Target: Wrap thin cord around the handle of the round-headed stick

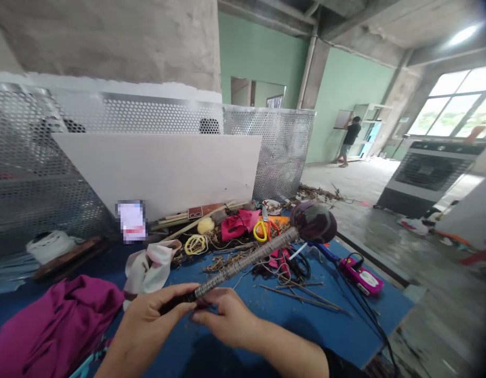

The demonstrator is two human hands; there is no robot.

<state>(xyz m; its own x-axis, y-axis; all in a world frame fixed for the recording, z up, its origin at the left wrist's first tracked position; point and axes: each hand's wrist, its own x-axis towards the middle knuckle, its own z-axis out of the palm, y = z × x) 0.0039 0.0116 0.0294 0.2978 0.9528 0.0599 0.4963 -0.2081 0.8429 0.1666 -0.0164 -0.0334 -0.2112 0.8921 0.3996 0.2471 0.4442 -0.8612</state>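
Note:
A long stick (246, 265) wrapped in grey-brown cord slants up and away to the right, ending in a round head (313, 221) covered with dark camouflage-patterned cloth. My left hand (156, 320) grips its near, darker end between thumb and fingers. Close beside it, my right hand (230, 317) has its fingers curled against the underside of the same end, thumb bent in; its fingertips are partly hidden. Beyond the stick lie yellow-handled scissors (260, 230), a coil of yellow cord (196, 244) and a bright pink cloth (238, 224).
A purple cloth (65, 320) and a pale cloth (150, 268) lie left on the blue table (179, 346). Thin twigs (306, 298) and a magenta device (361, 275) with black cable lie right. Behind stands a white board (167, 168). A person (350, 139) stands far off.

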